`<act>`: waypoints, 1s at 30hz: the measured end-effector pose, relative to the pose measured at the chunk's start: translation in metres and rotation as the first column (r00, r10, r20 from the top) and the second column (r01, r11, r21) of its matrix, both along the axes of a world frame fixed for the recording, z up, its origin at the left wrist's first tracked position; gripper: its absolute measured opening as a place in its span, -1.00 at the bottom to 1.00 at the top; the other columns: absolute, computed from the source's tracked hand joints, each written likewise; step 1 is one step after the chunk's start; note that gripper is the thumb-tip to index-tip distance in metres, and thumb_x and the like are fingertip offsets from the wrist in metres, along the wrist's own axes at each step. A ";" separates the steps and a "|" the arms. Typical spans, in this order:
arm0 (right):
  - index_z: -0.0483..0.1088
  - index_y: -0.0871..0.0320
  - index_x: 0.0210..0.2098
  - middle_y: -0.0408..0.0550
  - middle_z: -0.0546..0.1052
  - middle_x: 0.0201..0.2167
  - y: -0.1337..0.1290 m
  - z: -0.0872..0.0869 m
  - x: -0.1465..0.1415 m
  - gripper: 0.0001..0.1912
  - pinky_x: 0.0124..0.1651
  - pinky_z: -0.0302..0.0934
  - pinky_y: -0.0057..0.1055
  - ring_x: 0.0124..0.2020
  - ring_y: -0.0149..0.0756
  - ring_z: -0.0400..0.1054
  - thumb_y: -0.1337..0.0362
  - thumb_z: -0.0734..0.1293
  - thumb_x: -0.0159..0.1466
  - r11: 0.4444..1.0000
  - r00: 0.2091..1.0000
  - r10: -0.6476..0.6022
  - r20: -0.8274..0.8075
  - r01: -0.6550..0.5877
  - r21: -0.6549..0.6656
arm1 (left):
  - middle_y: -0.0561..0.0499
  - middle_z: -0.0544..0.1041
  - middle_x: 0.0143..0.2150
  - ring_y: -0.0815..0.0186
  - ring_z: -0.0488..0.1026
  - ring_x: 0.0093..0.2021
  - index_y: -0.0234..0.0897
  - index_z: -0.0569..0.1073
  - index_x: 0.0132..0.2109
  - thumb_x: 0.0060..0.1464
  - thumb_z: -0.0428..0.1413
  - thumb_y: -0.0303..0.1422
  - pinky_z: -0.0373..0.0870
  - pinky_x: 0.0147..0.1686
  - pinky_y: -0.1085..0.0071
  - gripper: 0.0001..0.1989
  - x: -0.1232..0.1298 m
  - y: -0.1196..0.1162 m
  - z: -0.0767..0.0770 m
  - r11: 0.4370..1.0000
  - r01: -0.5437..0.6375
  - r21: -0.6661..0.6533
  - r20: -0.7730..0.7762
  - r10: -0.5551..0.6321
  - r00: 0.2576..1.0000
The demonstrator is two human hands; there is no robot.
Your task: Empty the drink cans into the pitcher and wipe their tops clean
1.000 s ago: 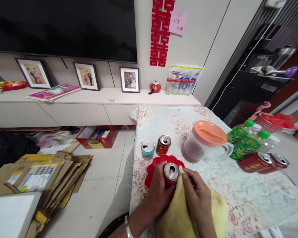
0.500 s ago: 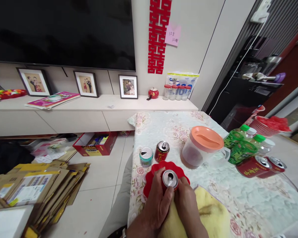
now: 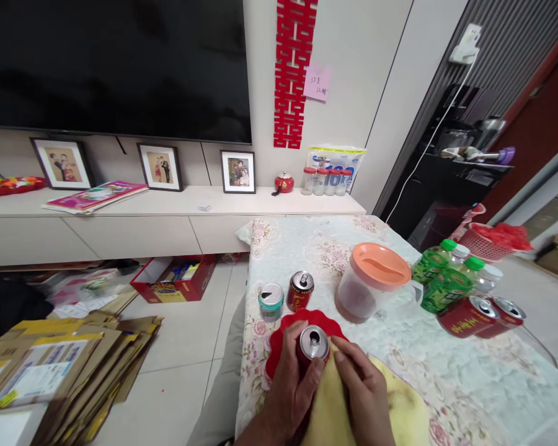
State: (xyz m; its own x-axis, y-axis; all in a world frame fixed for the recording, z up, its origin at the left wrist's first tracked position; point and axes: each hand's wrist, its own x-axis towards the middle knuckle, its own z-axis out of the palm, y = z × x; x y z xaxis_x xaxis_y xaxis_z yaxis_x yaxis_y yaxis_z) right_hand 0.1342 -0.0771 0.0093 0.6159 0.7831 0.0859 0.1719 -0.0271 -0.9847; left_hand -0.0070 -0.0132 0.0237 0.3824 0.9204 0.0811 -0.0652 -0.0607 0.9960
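Note:
My left hand is wrapped round an opened red drink can, its silver top facing up, over a red scalloped dish. Beside it, my right hand has its fingers closed on a yellow cloth, which hangs against the can's right side and spreads under my wrist. Just beyond the dish stand a short can with a teal band and a dark red can, both opened on top.
A pitcher with an orange lid stands at mid-table. To the right are green bottles and two red cans beside each other. Flattened cardboard and a red box lie on the floor at left.
My right hand has shifted slightly right, away from the can, with its fingers on the cloth. The left hand keeps its hold on the can. The view has tilted slightly.

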 end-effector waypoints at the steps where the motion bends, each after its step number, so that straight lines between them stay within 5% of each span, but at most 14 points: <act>1: 0.66 0.10 -0.09 0.07 0.66 -0.06 -0.002 0.000 -0.001 -0.64 0.05 0.45 -0.24 -0.03 -0.07 0.56 0.00 0.42 0.29 0.999 1.000 -0.018 -0.006 0.018 0.040 | -0.10 0.52 0.24 -0.02 0.45 0.29 -0.14 0.43 0.25 0.19 0.24 -0.13 0.38 0.34 0.06 -0.47 0.000 0.000 -0.001 1.000 -0.001 0.005 0.007 0.001 1.000; 8: 0.58 0.06 0.01 -0.02 0.63 -0.07 0.006 -0.006 -0.013 -0.74 0.01 0.45 -0.39 -0.05 -0.24 0.55 0.24 0.31 0.39 0.952 0.923 -0.126 0.365 0.009 0.306 | -0.21 0.46 0.31 -0.05 0.42 0.33 -0.18 0.35 0.29 0.23 0.16 -0.07 0.35 0.35 0.00 -0.44 -0.003 0.004 -0.012 0.999 0.019 0.043 -0.052 -0.017 0.998; 17: 0.55 0.10 -0.30 -0.02 0.56 -0.39 0.015 -0.039 -0.005 -0.76 -0.35 0.40 -0.38 -0.39 -0.21 0.52 0.33 0.23 0.29 0.999 0.773 0.049 0.632 -0.024 -0.047 | -0.18 0.47 0.33 -0.05 0.35 0.41 -0.06 0.39 0.32 0.25 0.14 -0.07 0.33 0.35 0.03 -0.46 0.000 -0.003 -0.014 0.998 -0.031 0.061 -0.085 0.036 0.996; 21: 0.53 0.09 -0.36 0.01 0.53 -0.42 0.020 -0.038 -0.012 -0.75 -0.40 0.37 -0.37 -0.43 -0.19 0.50 0.36 0.20 0.24 0.985 0.755 0.093 0.650 0.024 -0.169 | -0.13 0.48 0.33 -0.03 0.33 0.41 -0.01 0.41 0.32 0.30 0.03 -0.04 0.32 0.36 0.00 -0.49 0.004 -0.010 -0.011 0.989 -0.145 0.001 -0.005 0.145 0.989; 25: 0.59 0.10 -0.27 0.03 0.57 -0.37 0.019 -0.037 -0.006 -0.71 -0.32 0.43 -0.34 -0.38 -0.17 0.53 0.33 0.21 0.23 0.997 0.793 0.054 0.607 -0.014 -0.070 | -0.11 0.49 0.29 -0.07 0.39 0.34 0.02 0.44 0.22 0.28 0.03 0.00 0.32 0.35 0.00 -0.54 0.007 -0.009 -0.013 0.991 -0.130 0.018 0.002 0.130 0.992; 30: 0.63 0.11 -0.07 0.05 0.66 -0.17 0.003 -0.034 0.010 -0.69 -0.15 0.49 -0.35 -0.16 -0.11 0.58 0.10 0.36 0.33 0.994 0.969 0.104 0.224 -0.105 -0.009 | -0.19 0.45 0.27 -0.04 0.40 0.30 -0.15 0.39 0.20 0.22 0.07 0.06 0.33 0.34 0.08 -0.45 0.009 -0.007 -0.018 0.989 -0.137 0.048 0.014 0.137 0.991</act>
